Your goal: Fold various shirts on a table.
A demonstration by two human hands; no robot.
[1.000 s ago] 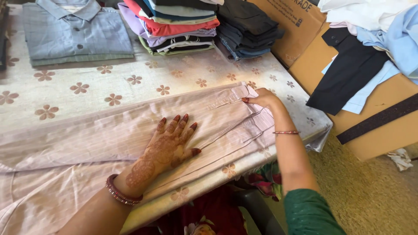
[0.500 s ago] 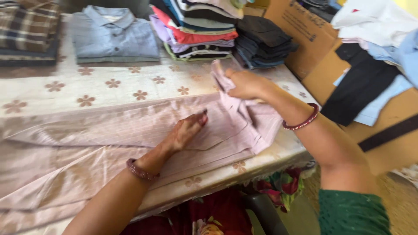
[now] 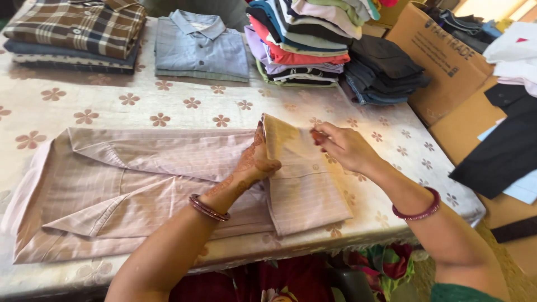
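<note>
Pink striped shirt (image 3: 140, 184) runs lengthwise to my left; my left hand (image 3: 254, 162) pins the fold, my right hand (image 3: 344, 148) pinches its turned-over end.

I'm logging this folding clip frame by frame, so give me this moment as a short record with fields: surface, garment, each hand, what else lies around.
surface: table under a cream cloth with brown flowers
garment: pale pink striped shirt, laid flat, its right end folded over
left hand: pressing on the shirt at the fold line
right hand: pinching the top edge of the folded flap
far edge: plaid folded shirts, grey-blue folded shirt, mixed colourful stack, dark stack
right side: cardboard boxes with clothes draped over them
</note>
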